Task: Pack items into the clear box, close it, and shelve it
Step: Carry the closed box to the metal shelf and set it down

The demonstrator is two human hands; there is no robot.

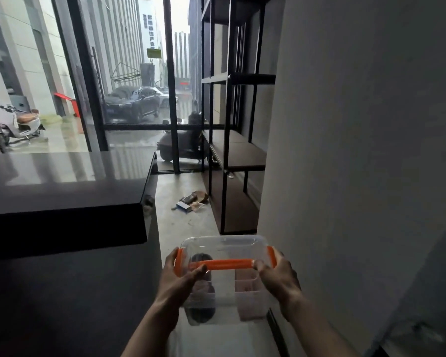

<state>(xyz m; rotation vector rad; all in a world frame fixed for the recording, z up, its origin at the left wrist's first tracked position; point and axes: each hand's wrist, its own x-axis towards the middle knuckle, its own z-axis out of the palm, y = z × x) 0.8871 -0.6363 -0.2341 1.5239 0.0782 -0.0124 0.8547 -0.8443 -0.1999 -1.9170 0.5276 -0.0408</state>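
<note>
The clear box (224,247) is carried in the air low in the middle of the view, its lid on, with orange side latches and an orange handle across the top. Dark and pinkish items show blurred through its walls. My left hand (180,276) grips the box's left side, fingers on the handle's left end. My right hand (277,274) grips the right side at the handle's other end. Ahead on the right stands a black metal shelf unit (238,153) with dark boards, all of them bare.
A dark counter (62,191) fills the left. A grey wall (358,150) closes the right. Between them runs a narrow concrete floor strip with cardboard scraps and a small blue box (191,200). Glass windows (134,73) lie ahead, with a scooter and cars outside.
</note>
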